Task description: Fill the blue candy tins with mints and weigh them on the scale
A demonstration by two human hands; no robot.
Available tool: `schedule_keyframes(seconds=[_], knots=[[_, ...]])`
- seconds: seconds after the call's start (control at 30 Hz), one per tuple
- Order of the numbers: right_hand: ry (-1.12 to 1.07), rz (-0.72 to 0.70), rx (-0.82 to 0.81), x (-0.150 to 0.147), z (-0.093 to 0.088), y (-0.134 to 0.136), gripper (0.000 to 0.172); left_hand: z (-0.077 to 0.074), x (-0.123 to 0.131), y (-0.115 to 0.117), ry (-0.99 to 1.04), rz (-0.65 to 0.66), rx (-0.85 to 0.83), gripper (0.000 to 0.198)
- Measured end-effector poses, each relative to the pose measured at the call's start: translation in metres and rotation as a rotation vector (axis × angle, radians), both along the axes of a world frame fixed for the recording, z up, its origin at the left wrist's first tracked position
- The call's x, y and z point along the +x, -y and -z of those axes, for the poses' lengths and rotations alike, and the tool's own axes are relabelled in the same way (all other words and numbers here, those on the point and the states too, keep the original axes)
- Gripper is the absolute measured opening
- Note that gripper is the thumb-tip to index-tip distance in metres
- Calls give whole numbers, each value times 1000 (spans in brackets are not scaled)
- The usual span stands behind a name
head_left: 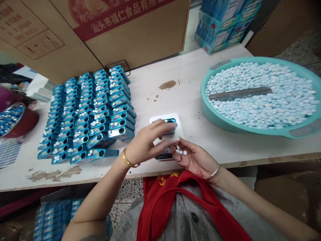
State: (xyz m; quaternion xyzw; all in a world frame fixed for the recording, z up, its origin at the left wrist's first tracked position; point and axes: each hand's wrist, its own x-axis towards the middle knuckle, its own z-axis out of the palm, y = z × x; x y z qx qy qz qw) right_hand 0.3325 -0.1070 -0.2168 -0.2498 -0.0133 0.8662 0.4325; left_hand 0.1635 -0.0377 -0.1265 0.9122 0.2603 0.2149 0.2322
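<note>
My right hand (194,159) lies palm up at the table's front edge, cupping a few white candy tablets (181,151) on its fingers. My left hand (147,142) hovers beside it, its fingertips pinching toward those tablets, over a small white scale (155,119). On the scale stands a small blue tin (172,125), partly hidden by my left fingers. The scale's dark display (164,155) shows below my hands.
Rows of several open blue tins (90,113) holding tablets cover the table's left. A teal basin (260,129) of pale tablets with a grey scoop (240,93) sits right. Cardboard boxes (140,36) stand behind; blue packs (223,23) at far right; a red bowl (15,122) at left.
</note>
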Motion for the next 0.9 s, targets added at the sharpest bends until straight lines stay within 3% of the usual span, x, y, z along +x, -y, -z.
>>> schedule_keyframes(seconds=[0.13,0.2,0.37,0.6,0.73,0.9], knots=[[78,62,-41,16,9,7,15,7,-20,-21,163,-297,46,17],[137,118,-55,24,16,12,13,11,-31,-30,167,-347,30,16],[211,187,-27,32,29,19,14,15,-36,-32,35,-312,30,15],[205,144,-11,26,25,21,15,16,-27,-30,2,-265,65,17],[206,145,-46,24,23,22,17,26,-31,-23,-63,-247,277,35],[191,149,-57,21,21,22,23,51,-37,-4,-188,-295,537,66]])
